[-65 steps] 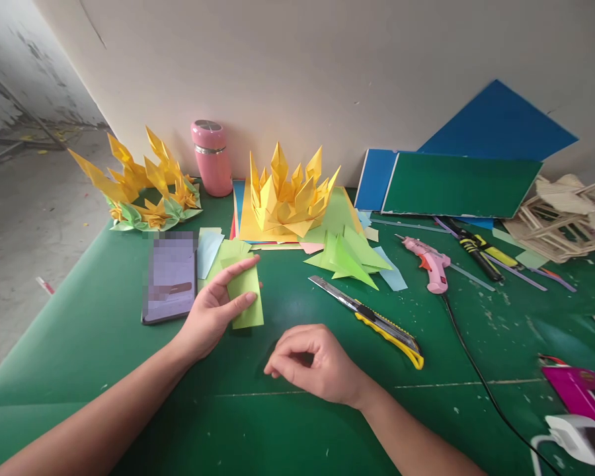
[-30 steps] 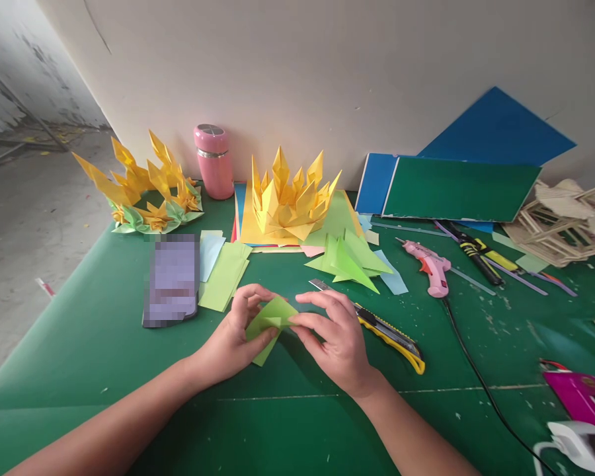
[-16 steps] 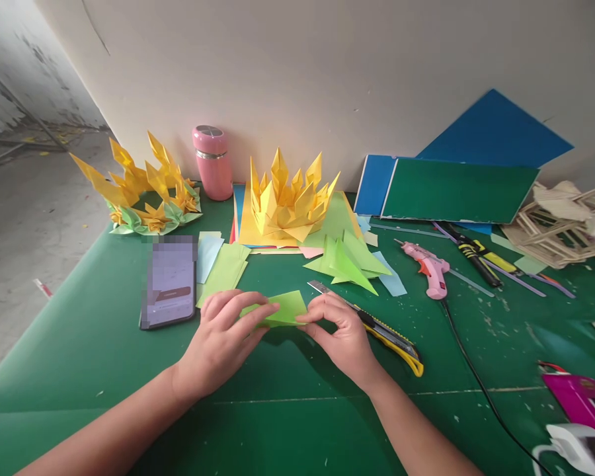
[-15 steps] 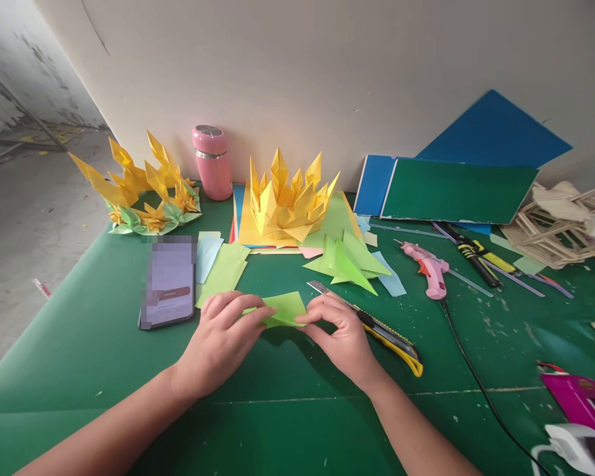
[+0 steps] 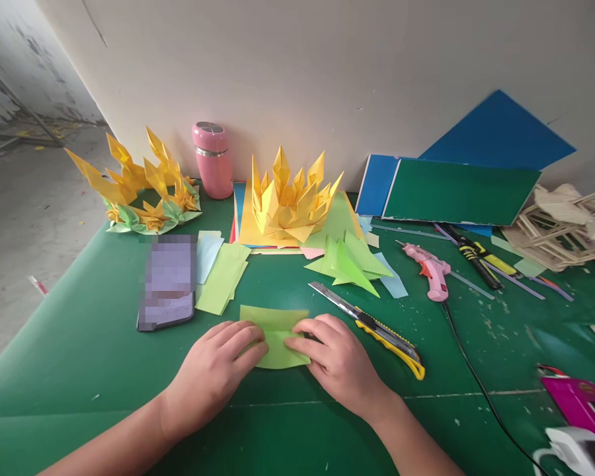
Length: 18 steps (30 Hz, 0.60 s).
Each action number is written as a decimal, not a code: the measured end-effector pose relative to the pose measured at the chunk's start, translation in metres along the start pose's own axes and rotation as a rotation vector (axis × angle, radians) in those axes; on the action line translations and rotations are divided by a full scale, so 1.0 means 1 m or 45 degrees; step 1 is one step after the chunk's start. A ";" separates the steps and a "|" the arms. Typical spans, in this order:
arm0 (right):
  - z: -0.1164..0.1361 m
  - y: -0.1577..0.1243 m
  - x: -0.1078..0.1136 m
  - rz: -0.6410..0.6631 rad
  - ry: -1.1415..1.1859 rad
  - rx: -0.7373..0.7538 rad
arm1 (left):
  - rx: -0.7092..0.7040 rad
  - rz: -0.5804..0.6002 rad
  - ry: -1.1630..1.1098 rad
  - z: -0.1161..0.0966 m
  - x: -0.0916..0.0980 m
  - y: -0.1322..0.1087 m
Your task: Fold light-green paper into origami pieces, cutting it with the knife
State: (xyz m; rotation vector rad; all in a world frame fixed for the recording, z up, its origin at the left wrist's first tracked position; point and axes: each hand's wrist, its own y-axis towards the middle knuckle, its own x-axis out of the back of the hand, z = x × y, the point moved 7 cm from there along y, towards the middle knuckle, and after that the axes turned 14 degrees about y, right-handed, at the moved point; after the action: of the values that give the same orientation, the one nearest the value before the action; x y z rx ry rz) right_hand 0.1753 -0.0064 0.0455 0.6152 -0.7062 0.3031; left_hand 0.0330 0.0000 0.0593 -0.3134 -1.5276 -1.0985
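A light green sheet of paper [image 5: 282,354] is spread out in front of me, with a crease running across its middle. My left hand [image 5: 225,360] has its fingers closed on the sheet's left side. On the right side, the thumb and fingers of my right hand [image 5: 334,360] grip it as well; parts of both side edges are hidden under my fingers. Just beyond my right hand lies a yellow utility knife [image 5: 371,325], blade pointing away to the left. Green paper strips [image 5: 223,281] lie past my left hand, and folded green paper pieces [image 5: 347,264] sit beyond the knife.
A phone [image 5: 168,284] lies at left, near an orange paper crown [image 5: 153,215]. Another folded yellow paper crown [image 5: 292,215] stands at the back beside a pink flask [image 5: 213,165]. Rightward are a pink glue gun [image 5: 431,274] with its cord, pliers, boards [image 5: 461,192] and a wooden stick model [image 5: 565,231].
The green paper has been opened out from a narrower, folded-looking shape and brought lower, closer to me. Both hands moved down with it, the right one away from the utility knife.
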 end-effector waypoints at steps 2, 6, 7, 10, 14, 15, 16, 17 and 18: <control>-0.002 0.000 -0.001 0.032 0.002 0.009 | 0.020 0.053 -0.034 0.002 -0.005 -0.001; -0.005 -0.001 0.000 0.100 0.060 -0.010 | 0.110 0.132 -0.154 0.007 -0.011 -0.006; -0.006 -0.001 0.000 0.118 0.075 -0.016 | 0.115 0.146 -0.189 0.008 -0.011 -0.006; -0.006 0.000 0.000 0.139 0.110 -0.032 | 0.094 0.156 -0.269 0.010 -0.009 -0.006; -0.008 0.003 -0.001 0.092 0.197 -0.079 | 0.120 0.119 -0.331 0.015 -0.004 -0.001; -0.009 0.003 -0.001 0.069 0.221 -0.096 | 0.143 0.111 -0.335 0.016 -0.004 0.000; -0.010 0.004 -0.001 0.046 0.238 -0.113 | 0.167 0.103 -0.334 0.018 -0.003 0.001; -0.011 0.004 -0.001 0.026 0.251 -0.130 | 0.191 0.101 -0.330 0.019 -0.004 0.001; -0.012 0.004 -0.002 0.006 0.260 -0.149 | 0.209 0.103 -0.323 0.019 -0.004 0.001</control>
State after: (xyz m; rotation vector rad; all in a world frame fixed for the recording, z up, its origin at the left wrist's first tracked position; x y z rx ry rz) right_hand 0.1782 0.0042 0.0391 0.4638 -0.5253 0.3215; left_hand 0.0229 0.0168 0.0586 -0.4094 -1.8018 -0.8888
